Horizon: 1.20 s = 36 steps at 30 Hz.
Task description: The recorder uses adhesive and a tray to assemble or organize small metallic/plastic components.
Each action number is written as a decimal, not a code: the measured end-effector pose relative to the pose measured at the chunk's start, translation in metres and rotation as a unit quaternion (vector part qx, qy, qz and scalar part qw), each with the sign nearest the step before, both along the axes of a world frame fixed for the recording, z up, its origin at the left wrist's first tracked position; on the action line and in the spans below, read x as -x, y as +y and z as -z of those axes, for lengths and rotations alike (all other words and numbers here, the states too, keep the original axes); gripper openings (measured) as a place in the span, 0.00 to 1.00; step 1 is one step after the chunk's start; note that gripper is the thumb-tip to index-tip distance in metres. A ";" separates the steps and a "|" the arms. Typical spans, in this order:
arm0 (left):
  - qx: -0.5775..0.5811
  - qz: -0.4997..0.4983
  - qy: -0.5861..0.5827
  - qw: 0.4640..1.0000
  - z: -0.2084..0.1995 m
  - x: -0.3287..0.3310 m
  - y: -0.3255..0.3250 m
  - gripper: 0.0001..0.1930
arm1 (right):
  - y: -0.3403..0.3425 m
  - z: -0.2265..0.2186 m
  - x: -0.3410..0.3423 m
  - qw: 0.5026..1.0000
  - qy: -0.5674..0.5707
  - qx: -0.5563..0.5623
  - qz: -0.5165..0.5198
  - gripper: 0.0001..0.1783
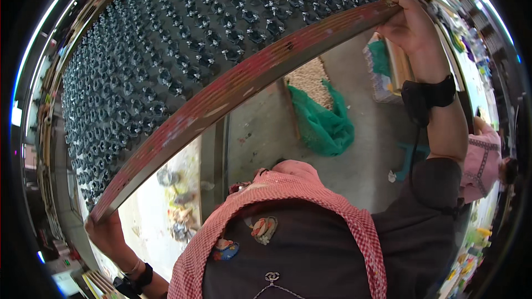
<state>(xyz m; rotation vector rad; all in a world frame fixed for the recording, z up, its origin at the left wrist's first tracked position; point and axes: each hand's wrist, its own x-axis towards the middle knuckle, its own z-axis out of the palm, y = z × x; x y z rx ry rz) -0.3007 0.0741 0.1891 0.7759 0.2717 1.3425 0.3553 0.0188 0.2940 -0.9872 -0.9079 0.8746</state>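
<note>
A wide wooden board [244, 73], its near edge stained red, is held up in front of me and slopes down toward the left. Rows of small dark blue-grey pieces with shiny pale tips [213, 39] cover its top; their exact kind I cannot make out. My left hand [108, 236] grips the lower left corner, its fingers partly hidden under the board. At the upper right corner my right hand [405, 25] is closed round the edge, thumb on top and fingers beneath.
Below the board, a green net cloth [327, 127] hangs off a tray of small pale pieces [313, 80] near the floor. Another crate [383, 86] with green cloth stands farther right. A cluttered white worktable [138, 218] is at lower left. A person in pink [481, 160] is at right.
</note>
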 end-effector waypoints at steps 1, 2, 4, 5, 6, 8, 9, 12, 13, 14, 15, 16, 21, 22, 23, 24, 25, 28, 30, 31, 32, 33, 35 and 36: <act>0.001 0.014 -0.010 1.000 0.004 0.000 0.008 0.11 | -0.003 -0.003 0.004 0.996 -0.065 0.005 0.062 0.07; 0.001 0.026 -0.020 0.999 0.010 0.002 0.015 0.10 | -0.008 -0.006 0.008 0.995 -0.072 0.003 0.066 0.07; 0.006 0.016 -0.032 0.999 0.019 0.010 0.027 0.09 | -0.020 -0.013 0.020 0.976 -0.190 -0.024 0.107 0.07; 0.014 0.007 -0.024 1.000 0.019 0.005 0.038 0.09 | -0.016 -0.017 0.015 0.999 0.036 -0.007 -0.013 0.08; 0.021 -0.001 -0.016 1.000 0.020 0.002 0.051 0.08 | -0.019 -0.013 0.015 0.999 0.028 -0.013 -0.009 0.08; 0.000 0.019 -0.027 0.999 0.024 0.006 0.066 0.08 | -0.013 0.001 0.035 0.991 0.100 -0.060 0.060 0.07; -0.010 0.031 -0.015 0.999 0.025 0.006 0.075 0.07 | -0.012 0.005 0.037 0.993 0.103 -0.048 0.032 0.09; -0.005 0.039 0.001 0.999 0.023 0.007 0.082 0.06 | -0.028 0.007 0.016 0.988 0.151 -0.015 0.009 0.09; -0.008 0.047 -0.001 0.999 0.023 0.006 0.087 0.06 | -0.028 0.010 0.015 0.989 0.150 -0.018 0.008 0.09; -0.011 0.055 -0.002 0.998 0.022 0.006 0.090 0.05 | -0.030 0.015 0.014 0.991 0.130 -0.021 0.011 0.09; -0.023 0.064 0.001 0.998 0.019 0.000 0.092 0.04 | -0.030 0.017 0.019 0.994 0.109 -0.025 0.015 0.09; -0.028 0.063 -0.001 0.998 0.017 -0.002 0.094 0.04 | -0.029 0.022 0.026 0.994 0.107 -0.029 0.014 0.09; -0.049 0.077 -0.010 0.996 0.021 0.001 0.100 0.08 | -0.027 0.043 0.048 0.991 0.031 -0.092 0.095 0.08; -0.066 0.073 -0.010 0.995 0.024 0.001 0.103 0.09 | -0.023 0.049 0.052 0.985 -0.031 -0.143 0.093 0.08; -0.068 0.062 -0.018 0.996 0.026 0.002 0.105 0.08 | -0.016 0.044 0.041 0.986 0.083 -0.082 0.122 0.08; -0.068 0.058 -0.020 0.996 0.027 0.002 0.103 0.08 | -0.014 0.042 0.035 0.986 0.081 -0.083 0.119 0.08; -0.066 0.064 -0.025 0.995 0.027 0.003 0.101 0.08 | -0.012 0.041 0.031 0.987 0.097 -0.061 0.114 0.08; -0.071 0.062 -0.018 0.995 0.015 -0.001 0.089 0.06 | -0.003 0.044 0.014 0.989 0.108 -0.045 0.089 0.08; -0.080 0.056 -0.006 0.995 0.011 -0.003 0.083 0.04 | 0.001 0.045 0.010 0.991 0.104 -0.055 0.071 0.08; -0.076 0.065 -0.022 0.995 0.011 -0.003 0.082 0.03 | 0.003 0.042 0.014 0.991 0.110 -0.053 0.062 0.08; -0.073 0.076 -0.039 0.994 0.012 -0.002 0.081 0.05 | 0.005 0.041 0.015 0.991 0.115 -0.053 0.053 0.08; -0.071 0.082 -0.035 0.994 0.012 -0.003 0.080 0.08 | 0.006 0.042 0.014 0.990 0.118 -0.056 0.053 0.08; -0.066 0.065 -0.020 0.995 0.006 -0.009 0.076 0.09 | 0.011 0.044 0.009 0.989 0.120 -0.072 0.044 0.08; -0.057 0.041 -0.011 0.997 0.005 -0.013 0.071 0.10 | 0.014 0.046 0.011 0.989 0.118 -0.076 0.039 0.08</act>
